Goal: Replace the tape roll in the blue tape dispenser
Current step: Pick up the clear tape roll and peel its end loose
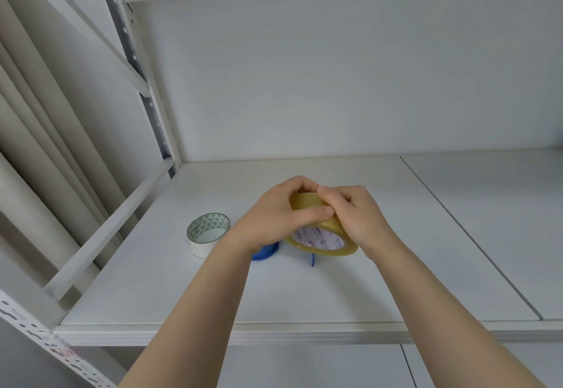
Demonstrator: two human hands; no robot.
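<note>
A yellowish clear tape roll [323,243] with a printed white core is held tilted above the shelf. My left hand [274,217] grips its left side, thumb across the outer face. My right hand [353,217] holds its upper right edge, fingertips pressed on the top of the roll. The blue tape dispenser [264,253] lies on the shelf beneath my hands, mostly hidden; only a blue rounded part and a thin blue edge below the roll show. A near-empty white roll [207,233] with a green triangle pattern inside stands on the shelf to the left.
All of this sits on a white shelf board [304,302] with a back wall behind and a seam running diagonally on the right. A white metal rack upright [146,83] and a diagonal rail stand at the left. Another shelf is overhead.
</note>
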